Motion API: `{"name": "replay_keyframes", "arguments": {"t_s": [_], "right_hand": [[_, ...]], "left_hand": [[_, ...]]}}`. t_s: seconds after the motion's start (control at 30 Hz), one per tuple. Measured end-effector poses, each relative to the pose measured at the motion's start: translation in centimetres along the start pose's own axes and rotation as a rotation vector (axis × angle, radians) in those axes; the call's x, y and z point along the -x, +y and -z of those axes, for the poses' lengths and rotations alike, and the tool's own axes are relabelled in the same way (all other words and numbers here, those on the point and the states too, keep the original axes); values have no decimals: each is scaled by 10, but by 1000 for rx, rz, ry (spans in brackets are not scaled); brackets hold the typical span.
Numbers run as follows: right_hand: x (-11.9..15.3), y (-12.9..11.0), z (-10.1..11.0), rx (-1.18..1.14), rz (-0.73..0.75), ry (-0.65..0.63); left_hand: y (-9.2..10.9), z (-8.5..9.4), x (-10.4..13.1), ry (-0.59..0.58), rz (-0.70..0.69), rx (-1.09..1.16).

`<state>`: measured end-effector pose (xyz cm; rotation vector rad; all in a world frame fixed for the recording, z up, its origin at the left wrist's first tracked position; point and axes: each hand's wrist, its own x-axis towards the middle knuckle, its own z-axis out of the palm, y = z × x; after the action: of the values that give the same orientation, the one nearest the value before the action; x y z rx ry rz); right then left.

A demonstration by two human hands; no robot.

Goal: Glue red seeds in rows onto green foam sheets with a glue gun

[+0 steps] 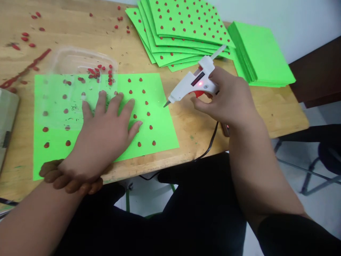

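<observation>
My right hand (226, 96) is wrapped round a white glue gun (195, 83) with a red trigger and a lit red light. A clear glue stick (218, 52) sticks out of its back end. The nozzle points down and left, just over the right edge of a bright green sheet (160, 131). Rows of small red dots with dark tips, like ladybugs, sit on that sheet. My left hand (106, 124) lies with fingers spread over the sheet and the near side of a clear plastic tray (77, 53). Loose red pieces (97, 71) lie in the tray.
Green sheets with red dots (186, 21) are stacked at the back. Plain green sheets (263, 49) form a pile to their right. Loose red pieces (25, 36) and a red strip (29, 67) lie at the left. A black cord (211, 142) hangs over the table's front edge.
</observation>
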<state>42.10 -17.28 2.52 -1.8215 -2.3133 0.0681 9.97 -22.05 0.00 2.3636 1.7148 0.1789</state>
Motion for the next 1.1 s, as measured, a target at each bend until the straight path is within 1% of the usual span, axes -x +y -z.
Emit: {"name": "replay_keyframes", "arguments": {"t_s": [0.1, 0.23, 0.4, 0.67, 1.1], "right_hand": [[0, -3, 0, -14, -53, 64], [-3, -1, -3, -13, -37, 81], [-5, 0, -6, -34, 13, 81], [-3, -6, -8, -5, 3, 69], [-5, -3, -10, 48, 11, 62]], "left_hand": [[0, 0, 0, -3, 0, -11], [0, 0, 0, -7, -1, -21], [-1, -1, 1, -6, -11, -38], [-1, -1, 0, -14, -5, -43], [-2, -2, 1, -8, -8, -59]]}}
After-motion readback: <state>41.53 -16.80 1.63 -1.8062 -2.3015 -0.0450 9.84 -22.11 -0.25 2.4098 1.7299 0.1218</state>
